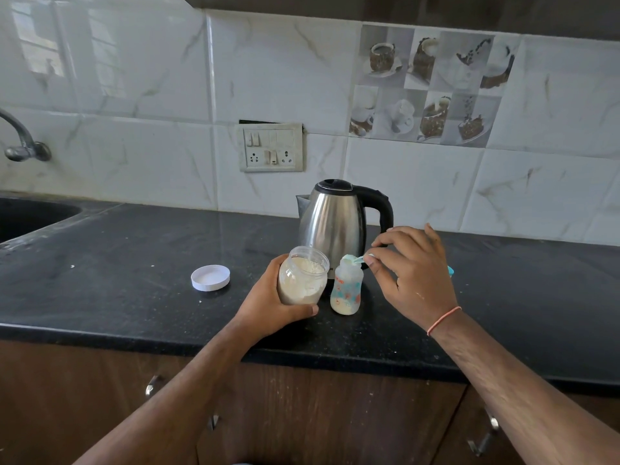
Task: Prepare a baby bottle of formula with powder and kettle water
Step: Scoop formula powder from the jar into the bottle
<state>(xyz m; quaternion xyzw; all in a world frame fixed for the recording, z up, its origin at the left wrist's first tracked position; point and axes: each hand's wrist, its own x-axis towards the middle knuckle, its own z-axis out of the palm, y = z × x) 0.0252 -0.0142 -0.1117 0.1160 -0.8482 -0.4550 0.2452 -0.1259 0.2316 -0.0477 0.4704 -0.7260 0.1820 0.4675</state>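
The baby bottle (346, 286) stands open near the counter's (134, 263) front edge, pale powder already in its bottom. The right hand (414, 273) pinches a scoop (352, 259) tipped over its mouth, so dosing looks underway. Just beside it, the left hand (271, 307) wraps the open powder jar (303, 275); the jar's lid (210, 277) lies well to the left. Behind, the kettle (335, 218) stands closed: water, capping and mixing seem left.
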